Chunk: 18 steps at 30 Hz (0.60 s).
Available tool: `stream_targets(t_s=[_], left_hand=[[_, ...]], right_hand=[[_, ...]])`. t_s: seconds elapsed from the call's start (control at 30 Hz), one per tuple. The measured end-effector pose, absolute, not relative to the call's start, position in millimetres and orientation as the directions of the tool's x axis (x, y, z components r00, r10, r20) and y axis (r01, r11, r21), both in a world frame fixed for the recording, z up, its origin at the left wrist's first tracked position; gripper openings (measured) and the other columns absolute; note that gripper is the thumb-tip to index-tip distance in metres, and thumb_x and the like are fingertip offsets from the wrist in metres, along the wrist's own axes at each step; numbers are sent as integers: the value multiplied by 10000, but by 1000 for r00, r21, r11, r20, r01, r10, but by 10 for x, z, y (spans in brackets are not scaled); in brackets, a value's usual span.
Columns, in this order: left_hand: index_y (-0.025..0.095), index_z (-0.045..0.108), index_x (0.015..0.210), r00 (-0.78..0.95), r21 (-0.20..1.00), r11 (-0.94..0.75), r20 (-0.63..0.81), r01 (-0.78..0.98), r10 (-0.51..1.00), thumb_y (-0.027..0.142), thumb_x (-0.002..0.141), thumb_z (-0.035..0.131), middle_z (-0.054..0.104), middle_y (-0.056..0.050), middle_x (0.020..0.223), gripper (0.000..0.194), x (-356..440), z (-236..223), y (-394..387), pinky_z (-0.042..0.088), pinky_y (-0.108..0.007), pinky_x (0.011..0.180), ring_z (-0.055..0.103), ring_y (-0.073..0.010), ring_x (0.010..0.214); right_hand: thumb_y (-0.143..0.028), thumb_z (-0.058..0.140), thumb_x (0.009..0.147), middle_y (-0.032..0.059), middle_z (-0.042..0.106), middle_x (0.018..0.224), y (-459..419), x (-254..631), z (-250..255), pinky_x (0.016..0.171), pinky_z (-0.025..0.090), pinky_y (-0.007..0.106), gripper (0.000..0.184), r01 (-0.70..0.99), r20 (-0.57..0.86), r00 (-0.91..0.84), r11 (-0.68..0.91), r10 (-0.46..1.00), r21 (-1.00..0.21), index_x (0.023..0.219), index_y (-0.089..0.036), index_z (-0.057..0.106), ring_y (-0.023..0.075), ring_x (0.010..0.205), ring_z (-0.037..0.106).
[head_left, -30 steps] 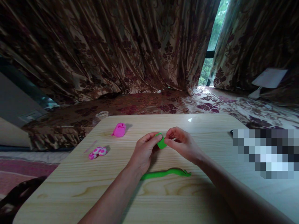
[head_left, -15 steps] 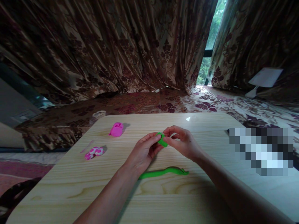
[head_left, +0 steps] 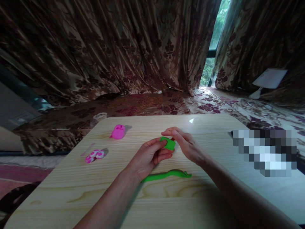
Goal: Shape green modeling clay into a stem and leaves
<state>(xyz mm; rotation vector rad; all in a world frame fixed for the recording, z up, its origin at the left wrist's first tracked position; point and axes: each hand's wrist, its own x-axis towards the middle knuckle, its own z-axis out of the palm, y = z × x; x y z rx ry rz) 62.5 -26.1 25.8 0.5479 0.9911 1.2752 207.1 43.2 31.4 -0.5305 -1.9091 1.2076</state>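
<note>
A small flat piece of green clay (head_left: 168,144) is pinched between my two hands over the middle of the wooden table (head_left: 100,197). My left hand (head_left: 147,156) grips it from the left with thumb and fingers. From the right, my right hand (head_left: 184,143) presses its fingertips on the piece's top edge. A long green clay strip (head_left: 166,175) lies on the table just in front of my hands, partly hidden behind my left wrist.
A pink clay lump (head_left: 117,132) sits at the table's far left. A pink-and-white spotted clay piece (head_left: 94,156) lies nearer the left edge, beside a thin pink stick (head_left: 87,149). A blurred-out patch (head_left: 264,152) covers the right side. Patterned curtains hang behind.
The green piece has turned from edge-on to lying flatter and wider between my fingers. Both hands shifted slightly right, and my right fingers moved onto its top.
</note>
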Motion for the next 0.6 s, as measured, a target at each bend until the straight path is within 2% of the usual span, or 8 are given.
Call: stream_targets(t_s=[0.1, 0.3, 0.6], left_hand=[[109, 646, 909, 11, 807, 266, -307, -528, 952, 95, 773, 607, 708, -86, 821, 142, 631, 260, -262, 579, -259, 687, 692, -168, 714], [101, 658, 896, 30, 790, 273, -307, -550, 951, 118, 783, 605, 712, -102, 843, 126, 638, 261, -256, 577, -265, 695, 694, -181, 734], [99, 666, 899, 26, 764, 222, -260, -605, 965, 119, 772, 625, 707, -89, 886, 135, 638, 229, -245, 551, -284, 808, 680, -144, 723]], right_hand=[[-344, 320, 959, 46, 596, 1034, 406, 2064, 307, 937, 398, 292, 391, -88, 382, -622, 424, 684, -902, 972, -185, 678, 145, 1011, 551], [-346, 308, 962, 41, 598, 1052, 399, 2066, 306, 960, 380, 282, 405, -80, 386, -630, 438, 674, -896, 997, -198, 684, 144, 1038, 540], [-390, 287, 961, 41, 613, 1077, 377, 2052, 290, 987, 359, 314, 440, -103, 395, -626, 431, 672, -896, 1010, -212, 687, 161, 1056, 542]])
